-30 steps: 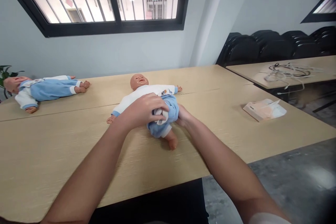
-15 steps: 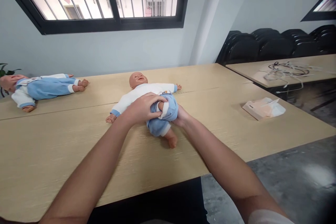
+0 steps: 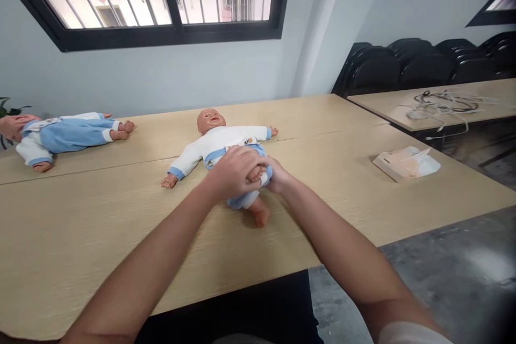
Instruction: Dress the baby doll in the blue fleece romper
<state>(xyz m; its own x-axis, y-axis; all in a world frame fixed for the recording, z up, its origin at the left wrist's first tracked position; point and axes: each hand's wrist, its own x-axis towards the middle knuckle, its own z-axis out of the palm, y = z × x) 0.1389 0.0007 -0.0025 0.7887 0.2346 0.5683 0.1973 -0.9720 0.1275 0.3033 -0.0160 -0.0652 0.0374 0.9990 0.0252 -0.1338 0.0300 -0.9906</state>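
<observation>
A baby doll (image 3: 212,142) in a white long-sleeved top lies on its back on the wooden table (image 3: 121,226), arms spread. Blue trousers (image 3: 241,202) with white cuffs cover its legs. My left hand (image 3: 237,170) is wrapped round the doll's raised foot (image 3: 256,173), whose toes show past the fingers. From the right side, my right hand (image 3: 278,174) grips the blue trouser leg; its fingers are partly hidden behind the cloth. The doll's other foot (image 3: 260,213) sticks out of its cuff, pointing toward the table's front edge.
A second doll (image 3: 72,134) in blue and white lies at the far left. To the right sits an open tissue pack (image 3: 403,164). Coiled cables (image 3: 447,105) rest on another table, with stacked black chairs (image 3: 374,67) behind. A barred window is above.
My left hand has moved right and closed over the doll's foot, which now shows outside the cuff. The blue straps at the doll's waist are more exposed.
</observation>
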